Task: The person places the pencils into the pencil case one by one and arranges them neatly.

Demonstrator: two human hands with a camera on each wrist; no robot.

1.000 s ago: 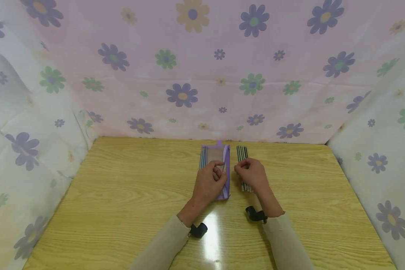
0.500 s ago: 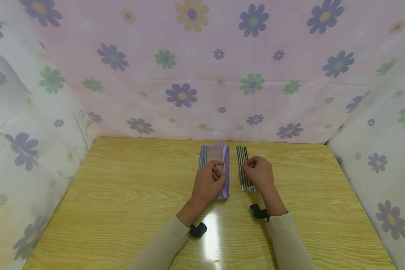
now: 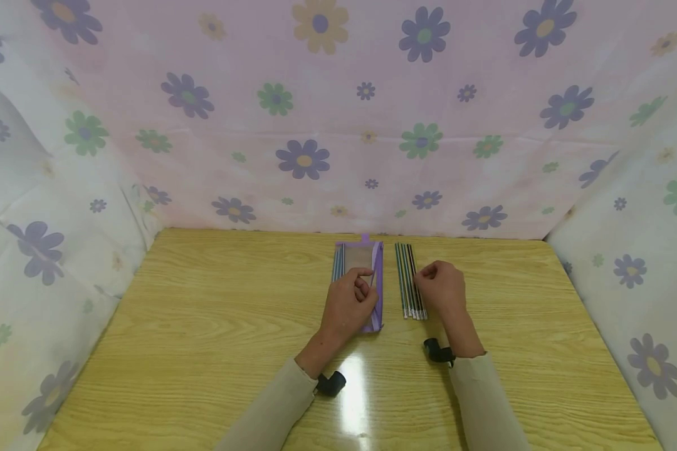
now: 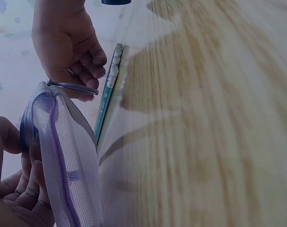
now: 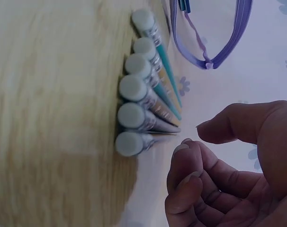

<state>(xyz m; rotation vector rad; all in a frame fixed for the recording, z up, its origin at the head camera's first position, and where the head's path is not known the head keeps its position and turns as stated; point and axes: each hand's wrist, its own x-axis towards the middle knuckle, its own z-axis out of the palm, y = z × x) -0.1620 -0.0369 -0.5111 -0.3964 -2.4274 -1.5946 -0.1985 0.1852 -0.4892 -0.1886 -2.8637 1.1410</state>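
- Head view: we see the case (image 3: pixel 378 275), purple and mesh, lying on the table (image 3: pixel 231 313) near the floral backdrop (image 3: pixel 248 119), with the pencils (image 3: pixel 409 291) in a row just to its right.
- The left hand (image 3: pixel 346 307) covers the near middle of the case; several blue cased pencils (image 3: pixel 337 264) show along its left side.
- Left wrist view: here we find what the head view hides, thumb and fingers pinching the edge of the case, the mesh wall rising beside them.
- The right hand (image 3: pixel 442 285) hovers at the right side of the row; from above, its thumb and forefinger seem to meet.
- Right wrist view: we see instead a narrow gap between those two tips, with nothing held, the other fingers loosely curled. We cannot tell whether they brush the outermost pencil.
- The same view lets us count six white erasers (image 5: pixel 132 88), which the head view shows only as small pale tips facing the person.
- It also shows two purple edges of the case meeting in a V, teal ends between them.
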